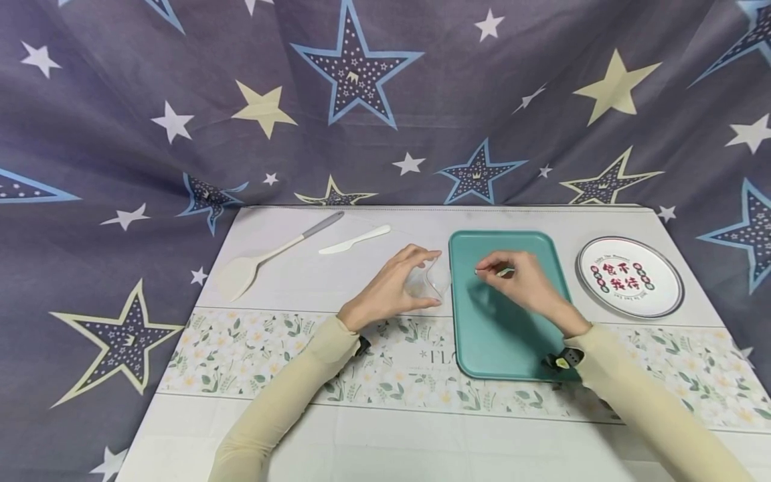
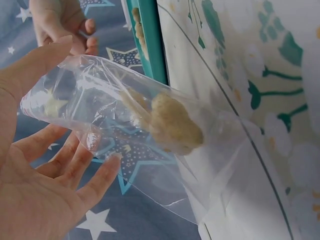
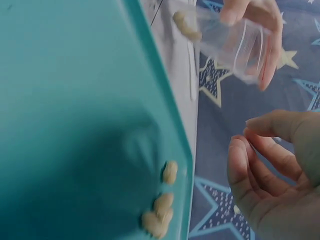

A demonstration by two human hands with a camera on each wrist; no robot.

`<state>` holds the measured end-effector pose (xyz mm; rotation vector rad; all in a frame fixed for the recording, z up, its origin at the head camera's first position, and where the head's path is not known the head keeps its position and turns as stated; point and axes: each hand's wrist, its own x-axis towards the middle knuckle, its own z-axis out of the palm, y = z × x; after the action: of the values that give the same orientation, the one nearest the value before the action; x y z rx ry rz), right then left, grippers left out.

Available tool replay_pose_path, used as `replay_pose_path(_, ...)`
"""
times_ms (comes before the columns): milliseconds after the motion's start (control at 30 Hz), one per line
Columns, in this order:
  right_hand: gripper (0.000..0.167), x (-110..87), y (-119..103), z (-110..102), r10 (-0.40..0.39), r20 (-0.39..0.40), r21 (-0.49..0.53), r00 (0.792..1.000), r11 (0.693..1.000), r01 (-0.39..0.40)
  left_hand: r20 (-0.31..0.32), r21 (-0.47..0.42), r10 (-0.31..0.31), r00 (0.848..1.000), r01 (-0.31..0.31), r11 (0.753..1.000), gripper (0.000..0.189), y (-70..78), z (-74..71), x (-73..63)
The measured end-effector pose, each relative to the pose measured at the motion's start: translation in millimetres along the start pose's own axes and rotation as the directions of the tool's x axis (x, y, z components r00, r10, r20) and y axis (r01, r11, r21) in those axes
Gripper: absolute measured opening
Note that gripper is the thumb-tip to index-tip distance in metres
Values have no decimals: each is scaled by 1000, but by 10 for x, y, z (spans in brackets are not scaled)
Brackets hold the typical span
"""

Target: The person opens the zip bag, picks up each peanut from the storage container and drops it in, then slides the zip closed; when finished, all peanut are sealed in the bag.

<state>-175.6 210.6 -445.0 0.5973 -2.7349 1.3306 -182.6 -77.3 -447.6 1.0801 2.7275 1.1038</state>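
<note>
My left hand (image 1: 394, 284) holds a clear plastic zip bag (image 2: 85, 95) beside the left edge of the teal tray. Its thumb is on one side of the bag's mouth and the fingers are on the other. Inside the bag lie tan peanuts (image 2: 175, 125) in their shells. Over the teal tray (image 1: 488, 348) hovers my right hand (image 1: 521, 278), fingers loosely curled and fingertips close together, with no peanut visible between them. Several peanuts (image 3: 159, 215) lie along the tray's far edge in the right wrist view; in the head view I cannot make them out.
A cream spatula (image 1: 241, 271) with a grey handle lies at the table's far left. Right of it is a white plastic knife (image 1: 355, 239). A round white plate (image 1: 629, 301) with red characters stands right of the tray. A star-patterned curtain (image 1: 361, 161) hangs behind the table.
</note>
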Motion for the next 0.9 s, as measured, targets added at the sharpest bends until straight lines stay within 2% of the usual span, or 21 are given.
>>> replay_pose_path(200, 14, -27, 163, -134, 59, 15, -33, 998, 998, -59, -8, 8, 6, 1000, -6, 1000, 86, 27, -27, 13)
replay_pose_path(433, 13, -73, 321, -224, 42, -26, -121, 999, 992, -44, -6, 6, 3, 1000, -3, 1000, 86, 39, -36, 13)
replay_pose_path(900, 16, -148, 571, -308, 113, -30, -168, 993, 979, -117, 1, 4, -4, 1000, 4, 1000, 85, 30, -16, 13)
